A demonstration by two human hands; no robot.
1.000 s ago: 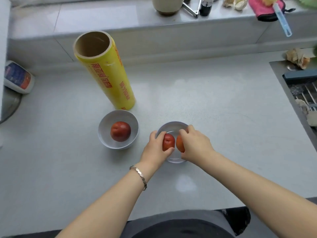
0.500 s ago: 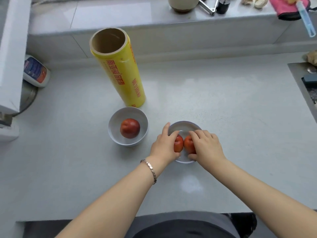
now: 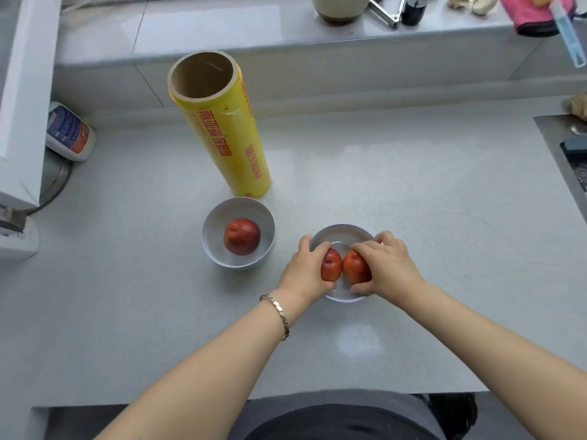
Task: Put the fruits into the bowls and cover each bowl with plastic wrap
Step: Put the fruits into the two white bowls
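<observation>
Two small white bowls stand on the grey counter. The left bowl (image 3: 212,223) holds one red fruit (image 3: 241,236). Over the right bowl (image 3: 341,230), my left hand (image 3: 306,269) grips a red fruit (image 3: 331,268) and my right hand (image 3: 389,265) grips another red fruit (image 3: 354,270). The two fruits touch side by side inside the bowl's rim. Behind the left bowl a tall yellow roll of plastic wrap (image 3: 224,128) stands upright.
A white bottle with a blue label (image 3: 68,132) lies at the far left beside a white appliance (image 3: 19,100). A sink (image 3: 568,154) cuts into the counter at the right. The raised back ledge carries a pot (image 3: 338,6), a pink cloth (image 3: 533,17) and utensils.
Both hands have lowered their fruits deeper into the right bowl, side by side. The view has shifted, so everything sits further right in the frame.
</observation>
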